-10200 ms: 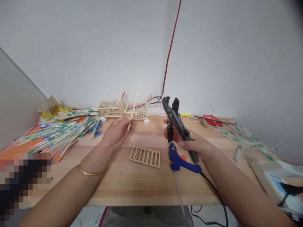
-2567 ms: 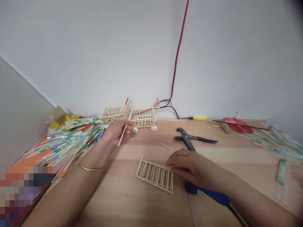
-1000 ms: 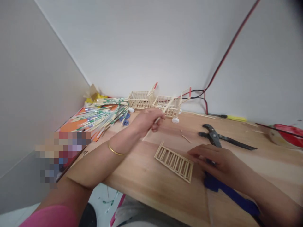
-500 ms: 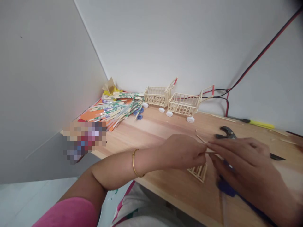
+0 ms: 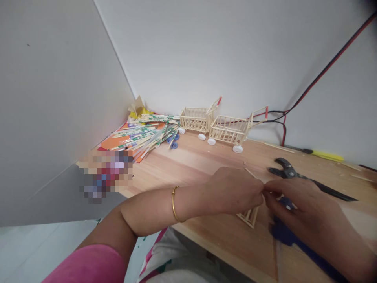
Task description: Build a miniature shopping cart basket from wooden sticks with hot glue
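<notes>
My left hand (image 5: 235, 188) and my right hand (image 5: 297, 204) meet fingertip to fingertip just above the wooden table (image 5: 200, 165). Both are closed in a pinch at the same spot, on a thin wooden stick that is almost wholly hidden by the fingers. Under the hands lies a flat panel of glued sticks (image 5: 250, 216), with only one corner showing. A blue glue gun (image 5: 282, 232) lies under my right hand. A short loose stick (image 5: 250, 173) rests on the table just behind my left hand.
Two small stick carts (image 5: 196, 120) (image 5: 229, 129) with white wheels stand by the back wall. Several wrapped chopsticks (image 5: 144, 133) are piled at the far left. Black cutters (image 5: 288, 171) and a yellow screwdriver (image 5: 326, 156) lie at the right. Red and black wires (image 5: 309, 88) run up the wall.
My left hand carried its stick from beside the carts down to my right hand over the panel. Within the last half second the fingers closed together. The view swung left.
</notes>
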The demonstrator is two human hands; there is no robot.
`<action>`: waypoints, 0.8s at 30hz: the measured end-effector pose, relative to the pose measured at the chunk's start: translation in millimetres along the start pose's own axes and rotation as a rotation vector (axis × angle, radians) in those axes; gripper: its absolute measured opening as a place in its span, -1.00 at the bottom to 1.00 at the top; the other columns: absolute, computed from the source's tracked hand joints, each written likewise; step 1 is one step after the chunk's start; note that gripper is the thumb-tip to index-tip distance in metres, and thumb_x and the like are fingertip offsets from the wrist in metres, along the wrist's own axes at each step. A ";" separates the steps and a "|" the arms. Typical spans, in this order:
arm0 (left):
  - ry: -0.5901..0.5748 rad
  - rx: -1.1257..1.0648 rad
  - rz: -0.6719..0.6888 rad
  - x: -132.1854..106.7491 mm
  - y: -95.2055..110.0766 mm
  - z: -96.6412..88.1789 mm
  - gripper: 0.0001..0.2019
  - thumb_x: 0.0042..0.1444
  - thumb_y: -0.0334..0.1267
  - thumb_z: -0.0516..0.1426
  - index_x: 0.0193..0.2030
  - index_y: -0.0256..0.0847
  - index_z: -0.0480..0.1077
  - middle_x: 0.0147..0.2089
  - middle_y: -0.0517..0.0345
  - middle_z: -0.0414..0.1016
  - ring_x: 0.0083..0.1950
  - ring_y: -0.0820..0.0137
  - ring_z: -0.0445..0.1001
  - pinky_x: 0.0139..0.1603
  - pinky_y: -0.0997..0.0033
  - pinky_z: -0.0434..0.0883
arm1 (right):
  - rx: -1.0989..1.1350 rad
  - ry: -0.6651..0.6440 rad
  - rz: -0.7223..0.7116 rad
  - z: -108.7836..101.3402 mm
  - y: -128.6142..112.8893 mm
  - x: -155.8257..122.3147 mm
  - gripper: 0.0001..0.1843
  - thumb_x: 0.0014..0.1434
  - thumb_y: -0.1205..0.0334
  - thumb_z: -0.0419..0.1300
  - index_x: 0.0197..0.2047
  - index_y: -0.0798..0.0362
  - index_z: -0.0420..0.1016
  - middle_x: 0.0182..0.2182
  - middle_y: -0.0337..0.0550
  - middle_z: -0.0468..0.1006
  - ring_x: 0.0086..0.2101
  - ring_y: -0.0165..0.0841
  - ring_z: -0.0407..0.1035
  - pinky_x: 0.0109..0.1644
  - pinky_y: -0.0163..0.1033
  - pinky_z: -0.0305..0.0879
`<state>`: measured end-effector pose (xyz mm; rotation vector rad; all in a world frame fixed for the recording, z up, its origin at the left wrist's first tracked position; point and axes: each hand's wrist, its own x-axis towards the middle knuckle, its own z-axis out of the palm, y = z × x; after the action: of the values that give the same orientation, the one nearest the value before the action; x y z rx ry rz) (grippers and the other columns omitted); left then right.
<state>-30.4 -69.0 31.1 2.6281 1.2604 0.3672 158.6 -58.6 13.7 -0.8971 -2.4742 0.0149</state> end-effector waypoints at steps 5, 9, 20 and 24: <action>0.011 0.000 -0.018 -0.4 -2.1 8.0 -0.74 0.20 -0.22 -0.03 -0.33 -0.24 0.45 -0.37 0.03 0.55 -0.33 0.27 0.51 -0.48 0.39 0.28 | 0.070 -0.021 0.003 5.6 3.7 1.2 -0.92 0.23 0.24 0.04 -0.26 -0.03 0.35 -0.48 -0.16 0.49 -0.45 -0.26 0.39 -0.37 -0.15 0.24; -0.002 0.004 -0.014 -3.4 -5.6 9.8 -0.75 0.20 -0.25 -0.03 -0.33 -0.26 0.45 -0.35 0.01 0.55 -0.31 0.28 0.50 -0.45 0.39 0.29 | 0.088 -0.021 -0.002 10.2 4.0 3.3 -0.93 0.22 0.28 0.07 -0.27 -0.02 0.37 -0.45 -0.16 0.51 -0.40 -0.25 0.41 -0.31 -0.15 0.25; 0.126 -0.116 -0.050 -3.3 -17.0 24.1 -0.74 0.16 -0.30 -0.01 -0.56 -0.24 0.27 -0.55 0.20 0.34 -0.48 0.46 0.28 -0.43 0.45 0.09 | 0.003 0.072 0.133 -19.8 10.3 10.1 -0.65 0.17 0.22 0.17 0.04 0.06 0.35 -0.06 -0.01 0.51 -0.05 -0.19 0.38 -0.02 -0.09 0.27; 0.134 -0.176 -0.094 -3.1 -20.4 19.5 -0.74 0.13 -0.34 -0.02 -0.59 -0.23 0.12 -0.58 0.27 0.18 -0.50 0.51 0.18 -0.43 0.47 0.03 | -0.076 0.145 0.366 -62.9 14.7 -9.2 -0.86 0.20 0.21 0.12 -0.21 0.04 0.46 -0.32 -0.14 0.55 -0.31 -0.32 0.43 -0.24 -0.23 0.30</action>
<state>-41.2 -60.4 6.3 2.4228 1.3207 0.6173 202.5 -62.4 61.8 -1.3234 -2.1606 -0.0180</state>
